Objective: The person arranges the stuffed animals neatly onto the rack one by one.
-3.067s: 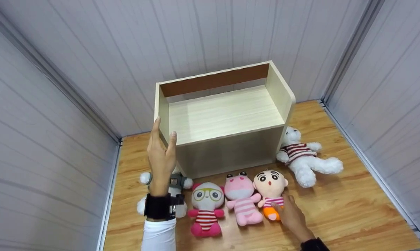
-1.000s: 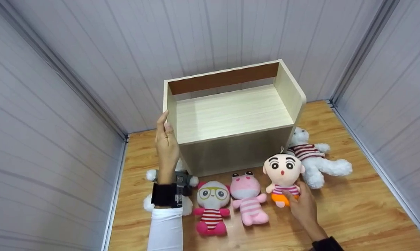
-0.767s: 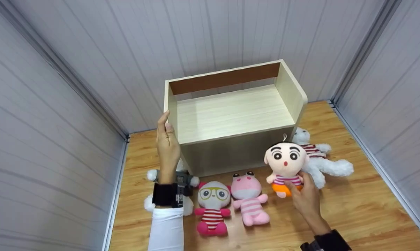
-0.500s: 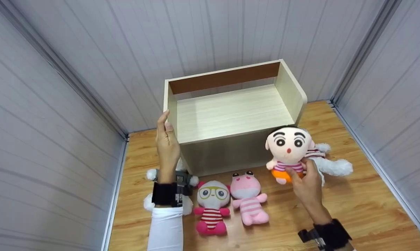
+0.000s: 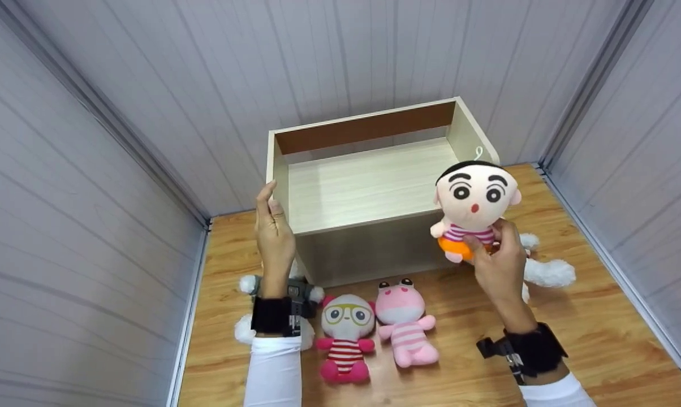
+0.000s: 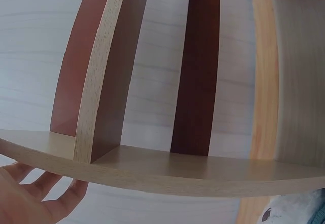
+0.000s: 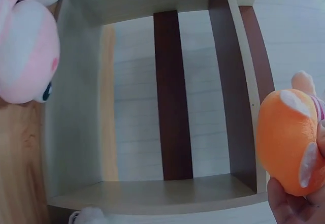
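Observation:
My right hand point(image 5: 500, 263) grips a plush boy doll point(image 5: 469, 195) by its lower body. The doll has a big pale head, a striped top and orange shorts, and it hangs upright before the right end of a pale wooden shelf point(image 5: 369, 181). From the right wrist view, the orange bottom of the doll point(image 7: 284, 137) shows with fingers around it. My left hand point(image 5: 275, 240) rests along the shelf's left side panel. In the left wrist view its fingers point(image 6: 71, 198) lie fairly straight against the panel's outer face.
A pink frog plush point(image 5: 406, 328) and a panda plush with yellow glasses point(image 5: 345, 339) lie on the wood floor before the shelf. A white bear point(image 5: 550, 272), partly hidden, lies at right. Another white plush point(image 5: 249, 330) sits under my left forearm. Panel walls enclose the floor.
My right hand has taken hold of the boy doll and lifted it from the floor beside the frog up to the shelf's upper level. My left hand has stayed at the side panel.

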The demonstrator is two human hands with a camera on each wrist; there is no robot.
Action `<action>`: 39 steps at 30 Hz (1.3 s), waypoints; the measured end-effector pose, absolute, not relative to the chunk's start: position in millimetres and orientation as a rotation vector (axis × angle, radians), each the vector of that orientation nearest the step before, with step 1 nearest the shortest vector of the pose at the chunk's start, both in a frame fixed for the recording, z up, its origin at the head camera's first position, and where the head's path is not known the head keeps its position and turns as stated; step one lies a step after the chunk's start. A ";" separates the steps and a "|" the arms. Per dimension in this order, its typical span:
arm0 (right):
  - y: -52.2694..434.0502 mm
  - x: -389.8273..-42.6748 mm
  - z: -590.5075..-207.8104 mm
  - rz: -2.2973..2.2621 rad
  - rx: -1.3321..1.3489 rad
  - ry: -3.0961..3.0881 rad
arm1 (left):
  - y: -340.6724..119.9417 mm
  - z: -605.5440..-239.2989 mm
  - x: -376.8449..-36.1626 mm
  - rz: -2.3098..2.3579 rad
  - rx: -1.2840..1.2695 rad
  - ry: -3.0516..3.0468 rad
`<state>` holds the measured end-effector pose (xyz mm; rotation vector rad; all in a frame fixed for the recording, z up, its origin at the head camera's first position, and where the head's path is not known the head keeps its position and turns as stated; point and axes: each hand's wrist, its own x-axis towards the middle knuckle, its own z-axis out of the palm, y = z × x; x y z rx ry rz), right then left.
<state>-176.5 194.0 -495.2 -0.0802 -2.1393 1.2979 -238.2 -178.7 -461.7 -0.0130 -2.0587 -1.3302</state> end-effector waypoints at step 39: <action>172.3 -231.3 -464.5 1.450 -0.104 -2.116 | -175.4 -461.7 -239.6 -1.349 -0.035 -2.065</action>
